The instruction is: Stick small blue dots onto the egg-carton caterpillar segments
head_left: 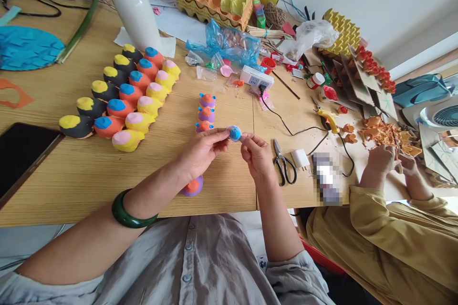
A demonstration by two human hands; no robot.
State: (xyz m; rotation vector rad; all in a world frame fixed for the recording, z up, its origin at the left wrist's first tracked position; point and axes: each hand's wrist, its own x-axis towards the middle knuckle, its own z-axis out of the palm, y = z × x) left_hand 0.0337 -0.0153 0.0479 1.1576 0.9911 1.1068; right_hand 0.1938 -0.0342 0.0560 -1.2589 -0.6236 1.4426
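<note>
Between the fingertips of my left hand (209, 145) and my right hand (256, 152) is a small blue lump (235, 133) with a pale, clear-looking edge, perhaps a wrapper. Both hands pinch it from opposite sides, above the table. Just beyond my left hand stands a short row of purple pieces (206, 114) with orange tops and small blue bits at their sides. Another purple piece with an orange top (193, 185) sits partly hidden behind my left forearm. To the right of my right hand lie black-handled scissors (284, 164).
Rows of painted egg-carton pieces (119, 97) fill the left side, near a phone (26, 157) and a white bottle (134, 9). A power strip (255, 77) trails a cord rightward past a yellow glue gun (328, 120). At right, a co-worker's hands (381, 159) handle orange pieces (390, 133).
</note>
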